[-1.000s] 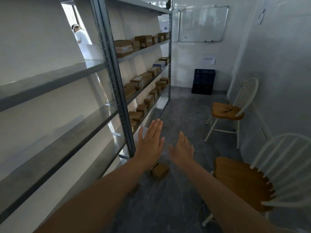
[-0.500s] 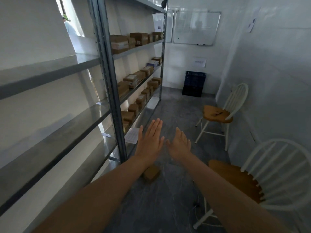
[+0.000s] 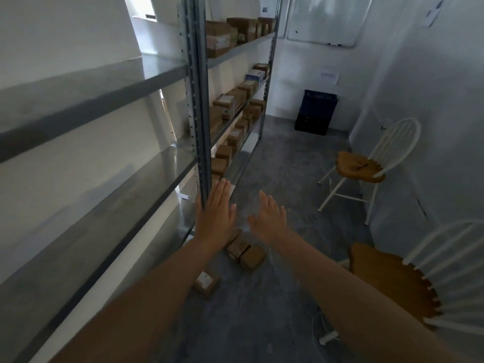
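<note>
Both my arms reach forward over the grey floor. My left hand (image 3: 216, 214) is flat with straight fingers, close beside the grey metal upright (image 3: 199, 106) of the shelving rack. My right hand (image 3: 268, 218) is spread open a little to its right, holding nothing. Below the hands, small brown cardboard boxes (image 3: 246, 252) lie on the floor, with one more box (image 3: 207, 284) nearer to me. Several similar boxes (image 3: 227, 103) stand on the rack's far shelves.
The metal shelves (image 3: 99, 82) nearest me on the left carry nothing. Two white chairs with wooden seats stand on the right, one near (image 3: 387, 281) and one farther (image 3: 358, 166). A dark crate (image 3: 315, 112) sits by the back wall under a whiteboard (image 3: 324, 19).
The view has tipped down and moved forward. Both hands stay flat and open; the left now lies against the rack upright, and more floor boxes show beneath the hands.
</note>
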The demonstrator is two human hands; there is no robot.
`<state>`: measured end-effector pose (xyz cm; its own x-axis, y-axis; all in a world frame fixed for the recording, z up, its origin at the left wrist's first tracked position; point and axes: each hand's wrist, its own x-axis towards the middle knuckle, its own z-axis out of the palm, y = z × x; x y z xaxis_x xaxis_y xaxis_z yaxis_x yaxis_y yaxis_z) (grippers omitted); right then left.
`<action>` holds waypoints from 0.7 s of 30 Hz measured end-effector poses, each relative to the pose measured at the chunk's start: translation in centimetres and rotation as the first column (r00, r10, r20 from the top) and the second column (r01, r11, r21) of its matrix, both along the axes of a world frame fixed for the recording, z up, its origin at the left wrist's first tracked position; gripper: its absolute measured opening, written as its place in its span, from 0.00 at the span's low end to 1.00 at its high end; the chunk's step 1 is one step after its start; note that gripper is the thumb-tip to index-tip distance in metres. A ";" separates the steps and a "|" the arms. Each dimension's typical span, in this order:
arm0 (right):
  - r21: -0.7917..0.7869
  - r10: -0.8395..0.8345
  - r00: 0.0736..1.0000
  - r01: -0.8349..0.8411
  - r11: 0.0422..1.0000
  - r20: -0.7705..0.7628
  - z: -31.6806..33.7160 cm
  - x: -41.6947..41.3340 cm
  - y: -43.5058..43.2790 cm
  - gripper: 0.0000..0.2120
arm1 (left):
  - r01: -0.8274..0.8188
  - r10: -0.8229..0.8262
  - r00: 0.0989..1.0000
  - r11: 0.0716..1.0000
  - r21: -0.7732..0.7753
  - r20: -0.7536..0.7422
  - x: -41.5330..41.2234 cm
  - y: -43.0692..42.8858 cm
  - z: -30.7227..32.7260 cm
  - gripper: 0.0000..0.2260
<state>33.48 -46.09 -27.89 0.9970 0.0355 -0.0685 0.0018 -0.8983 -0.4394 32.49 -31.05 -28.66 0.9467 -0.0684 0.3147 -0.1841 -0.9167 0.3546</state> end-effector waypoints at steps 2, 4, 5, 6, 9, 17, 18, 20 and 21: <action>0.013 0.007 1.000 -0.007 1.000 -0.009 -0.5 0.8 1.8 0.36 | 0.002 -0.002 1.000 1.000 -0.004 -0.016 0.8 2.0 -0.9 0.25; 0.026 -0.005 1.000 0.006 1.000 -0.030 -1.1 1.5 3.3 0.36 | 0.011 -0.012 0.999 1.000 -0.025 -0.031 1.4 3.5 -1.9 0.25; 0.032 -0.014 0.999 0.015 0.999 -0.039 -1.4 1.8 4.0 0.36 | 0.018 -0.019 0.999 0.999 -0.029 -0.033 1.6 4.1 -2.5 0.25; 0.037 -0.020 0.999 0.022 0.999 -0.044 -1.8 2.2 4.7 0.36 | 0.024 -0.024 0.999 0.999 -0.024 -0.032 1.9 4.7 -3.1 0.25; 0.040 -0.022 0.998 0.024 0.999 -0.063 -3.3 3.0 6.2 0.36 | 0.016 -0.015 0.999 1.000 0.020 -0.052 2.4 6.2 -5.0 0.25; 0.086 0.007 0.997 0.000 0.996 -0.083 -5.9 6.8 7.9 0.36 | -0.022 0.023 0.988 1.000 0.008 -0.150 5.4 8.1 -6.8 0.25; 0.097 0.015 0.997 -0.008 0.995 -0.075 -6.0 7.5 7.9 0.36 | -0.031 0.031 0.986 1.000 0.006 -0.162 5.9 8.0 -6.7 0.25; 0.102 0.036 0.997 -0.030 0.994 -0.062 -6.2 9.2 7.8 0.36 | -0.037 0.040 0.984 0.999 0.022 -0.176 7.1 7.8 -6.5 0.25; 0.096 0.045 0.997 -0.039 0.995 -0.066 -6.4 10.2 7.6 0.36 | -0.040 0.045 0.982 0.999 0.031 -0.182 7.7 7.7 -6.4 0.25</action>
<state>43.63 -38.50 -34.25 0.9877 0.0869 -0.1303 0.0061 -0.8526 -0.5225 40.22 -23.40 -35.06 0.9903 -0.0330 0.1353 -0.0793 -0.9322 0.3531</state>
